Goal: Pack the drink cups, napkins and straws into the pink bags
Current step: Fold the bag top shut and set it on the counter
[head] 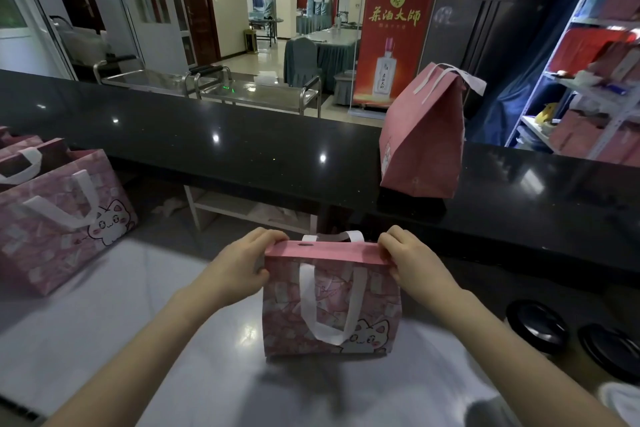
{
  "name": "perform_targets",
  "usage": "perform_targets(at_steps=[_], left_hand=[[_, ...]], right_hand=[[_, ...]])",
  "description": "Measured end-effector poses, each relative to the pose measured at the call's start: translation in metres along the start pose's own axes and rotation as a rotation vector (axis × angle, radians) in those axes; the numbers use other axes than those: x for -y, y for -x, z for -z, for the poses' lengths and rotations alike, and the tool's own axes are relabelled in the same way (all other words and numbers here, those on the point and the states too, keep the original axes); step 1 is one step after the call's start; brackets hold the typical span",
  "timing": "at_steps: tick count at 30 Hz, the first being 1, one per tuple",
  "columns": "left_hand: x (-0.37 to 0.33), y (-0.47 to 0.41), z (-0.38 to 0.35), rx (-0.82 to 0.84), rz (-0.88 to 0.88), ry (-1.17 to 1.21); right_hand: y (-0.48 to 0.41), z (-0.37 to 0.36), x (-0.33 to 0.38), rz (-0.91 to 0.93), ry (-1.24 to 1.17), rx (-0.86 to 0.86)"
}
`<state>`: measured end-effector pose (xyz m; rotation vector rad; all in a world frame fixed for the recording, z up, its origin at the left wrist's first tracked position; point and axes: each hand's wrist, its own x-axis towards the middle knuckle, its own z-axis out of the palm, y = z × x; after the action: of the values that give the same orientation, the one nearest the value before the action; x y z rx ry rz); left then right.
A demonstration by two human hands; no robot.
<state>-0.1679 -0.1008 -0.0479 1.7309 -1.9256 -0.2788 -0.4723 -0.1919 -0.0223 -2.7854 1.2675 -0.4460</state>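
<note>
Our left hand (242, 263) and right hand (408, 256) pinch the folded top of the pink bag (332, 315) on the table (104, 322). Another bag (424, 135) stands behind, two black lids (536, 324) sit right. A red banner (393, 31) has Chinese writing.

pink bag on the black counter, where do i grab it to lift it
Grip the pink bag by its white handles, coming from above. It stands upright with its top pinched shut, and the handles stick up free at the peak, so they are the easiest part to take.
</note>
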Motion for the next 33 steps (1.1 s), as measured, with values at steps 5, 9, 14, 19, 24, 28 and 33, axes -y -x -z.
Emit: perform_targets(at_steps=[5, 9, 14, 19, 24, 28, 33], left_hand=[[-0.007, 0.008, 0.006, 0.069, 0.001, 0.056], [-0.015, 0.003, 0.002, 0.015, -0.019, -0.004], [-0.017, 0.009, -0.004, -0.171, -0.005, -0.146], [-0.021, 0.010, -0.009, -0.119, -0.007, 0.038], [-0.025, 0.008, -0.008, -0.154, 0.078, 0.143], [-0.031, 0.002, -0.008, -0.279, 0.074, -0.166], [-0.033, -0.004, -0.009, -0.339, 0.061, -0.323]], right_hand=[[0.009, 0.014, -0.002, 0.013, -0.120, 0.037], [0.013, 0.014, 0.001, 0.003, -0.123, -0.004], [0.017, 0.008, 0.004, -0.008, -0.138, -0.065], [0.017, 0.005, 0.000, -0.031, -0.158, -0.067], [0.015, 0.013, -0.001, -0.106, -0.229, -0.032], [0.008, 0.015, 0.005, -0.146, -0.123, -0.019], [0.004, 0.014, 0.014, -0.160, -0.047, -0.054]])
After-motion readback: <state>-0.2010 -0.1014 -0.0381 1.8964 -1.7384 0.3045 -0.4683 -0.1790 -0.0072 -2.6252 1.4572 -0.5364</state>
